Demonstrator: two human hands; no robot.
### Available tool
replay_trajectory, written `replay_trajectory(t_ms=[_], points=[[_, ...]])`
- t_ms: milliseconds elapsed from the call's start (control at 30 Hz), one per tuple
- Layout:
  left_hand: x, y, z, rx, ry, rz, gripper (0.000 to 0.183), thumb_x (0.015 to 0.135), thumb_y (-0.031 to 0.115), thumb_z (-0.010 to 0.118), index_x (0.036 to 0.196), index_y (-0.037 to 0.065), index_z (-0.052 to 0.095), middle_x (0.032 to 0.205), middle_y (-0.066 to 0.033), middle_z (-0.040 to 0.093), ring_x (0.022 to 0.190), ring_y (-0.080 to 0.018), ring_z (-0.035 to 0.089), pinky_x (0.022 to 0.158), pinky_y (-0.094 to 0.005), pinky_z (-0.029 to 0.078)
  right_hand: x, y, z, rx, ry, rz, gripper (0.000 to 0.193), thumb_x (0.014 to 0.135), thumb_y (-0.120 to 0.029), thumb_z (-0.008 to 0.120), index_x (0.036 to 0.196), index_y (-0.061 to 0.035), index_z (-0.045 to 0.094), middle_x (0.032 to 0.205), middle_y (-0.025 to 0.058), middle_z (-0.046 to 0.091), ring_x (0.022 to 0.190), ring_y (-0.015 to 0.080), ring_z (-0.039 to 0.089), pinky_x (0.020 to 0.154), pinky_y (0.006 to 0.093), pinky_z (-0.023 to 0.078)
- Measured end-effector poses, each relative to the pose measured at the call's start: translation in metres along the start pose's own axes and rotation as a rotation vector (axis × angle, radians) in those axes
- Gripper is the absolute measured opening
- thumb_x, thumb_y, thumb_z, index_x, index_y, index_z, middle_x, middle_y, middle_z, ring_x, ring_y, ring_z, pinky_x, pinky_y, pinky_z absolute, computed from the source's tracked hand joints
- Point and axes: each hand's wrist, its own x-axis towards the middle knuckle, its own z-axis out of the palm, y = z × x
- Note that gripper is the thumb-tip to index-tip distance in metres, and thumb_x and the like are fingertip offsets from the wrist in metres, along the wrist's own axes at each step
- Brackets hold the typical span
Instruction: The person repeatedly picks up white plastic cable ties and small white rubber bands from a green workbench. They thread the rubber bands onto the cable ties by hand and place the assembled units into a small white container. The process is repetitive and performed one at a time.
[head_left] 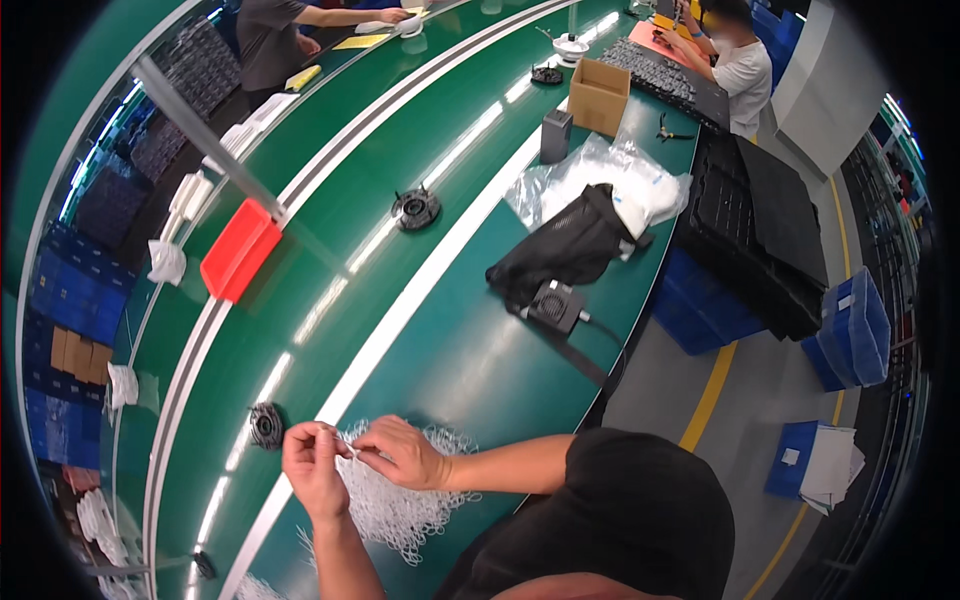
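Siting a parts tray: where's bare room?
Bare: green benchtop between white loops and black boxy device; green belt between round black part by left hand and next one up. Crowded: under right hand; beyond device, black fabric, plastic bag.

Shows plain bluish green on the worktable [450,345] and brighter green on the conveyor belt [320,240], streaked with whitish glare. Reads white on the edging strip [420,286] between them and on the heaped thin loops [405,510]. Registers solid red on the open bin [240,250], brown on the carton [598,98], dark grey on the upright block [555,138]. Presents black on the fabric pouch [560,245], fan unit [556,306] and person's sleeve [645,500]. Displays blue on the crate [842,348], yellow lines [710,395] on grey floor [648,395].
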Motion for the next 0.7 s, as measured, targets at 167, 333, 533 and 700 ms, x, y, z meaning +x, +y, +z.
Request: replay_trajectory(t_ms=[167, 333, 533, 700], points=[[0.036, 0.012, 0.054, 0.047, -0.018, -0.165, 0.007, 0.098, 0.004, 0.064, 0.100, 0.001, 0.059, 0.090, -0.0081, 0.063, 0.067, -0.0112, 0.060, 0.061, -0.0262, 0.053, 0.015, -0.007, -0.079, -0.023, -0.097, 0.160, 0.013, 0.092, -0.010, 0.068, 0.102, -0.0038, 0.062, 0.090, 0.0115, 0.064, 0.088, 0.0327, 0.064, 0.080, 0.0436, 0.050], [0.061, 0.020, 0.114, 0.026, -0.049, -0.290, 0.007, 0.099, 0.005, 0.063, 0.102, 0.001, 0.059, 0.090, -0.0089, 0.065, 0.067, -0.0122, 0.062, 0.059, -0.0280, 0.055, 0.005, 0.003, -0.161, -0.058, -0.217, 0.284, 0.011, 0.095, -0.014, 0.065, 0.101, -0.0056, 0.061, 0.092, 0.0106, 0.064, 0.089, 0.0329, 0.065, 0.078, 0.0435, 0.051], [0.076, 0.028, 0.166, 0.046, -0.133, -0.324, 0.009, 0.098, 0.005, 0.065, 0.103, 0.000, 0.059, 0.091, -0.0094, 0.066, 0.069, -0.0131, 0.063, 0.063, -0.0290, 0.056, 0.000, 0.023, -0.184, -0.070, -0.223, 0.300, 0.010, 0.095, -0.014, 0.066, 0.100, -0.0056, 0.063, 0.091, 0.0105, 0.064, 0.086, 0.0323, 0.066, 0.076, 0.0421, 0.052], [0.046, 0.027, 0.145, 0.068, -0.047, -0.333, 0.010, 0.097, 0.005, 0.066, 0.101, 0.000, 0.059, 0.091, -0.0092, 0.065, 0.071, -0.0147, 0.063, 0.064, -0.0286, 0.054, -0.010, 0.021, -0.180, -0.111, -0.166, 0.320, 0.008, 0.093, -0.012, 0.069, 0.097, -0.0057, 0.065, 0.091, 0.0108, 0.065, 0.084, 0.0324, 0.066, 0.075, 0.0407, 0.054]])
